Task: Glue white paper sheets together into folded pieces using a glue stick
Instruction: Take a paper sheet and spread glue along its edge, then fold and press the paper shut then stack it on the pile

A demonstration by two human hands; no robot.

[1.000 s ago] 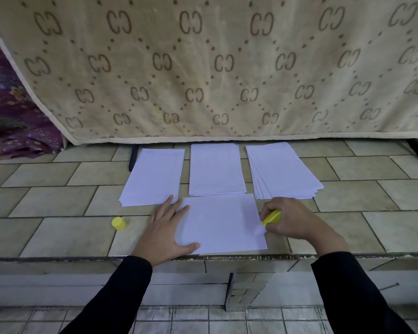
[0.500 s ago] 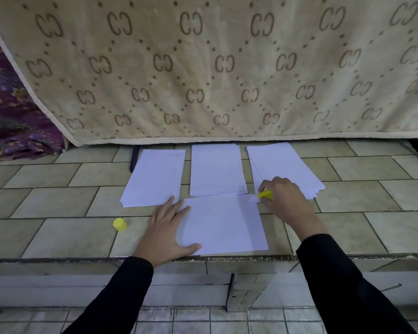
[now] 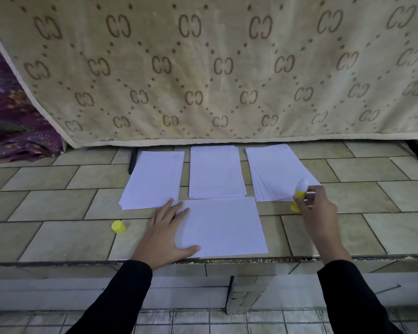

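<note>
Head view: right hand (image 3: 320,208) has moved glue stick (image 3: 299,192) upright, off sheet (image 3: 225,227).

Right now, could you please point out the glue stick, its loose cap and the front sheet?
glue stick (image 3: 300,192): head view, yellow barrel above the fingers.
cap (image 3: 118,227): head view, its side.
front sheet (image 3: 225,227): head view, bare middle.

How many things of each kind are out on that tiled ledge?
Paper piles: 3 (left pile, middle pile, right pile)
Single front sheet: 1
Glue stick, held in the right hand: 1
Yellow cap: 1
Total: 6
</note>
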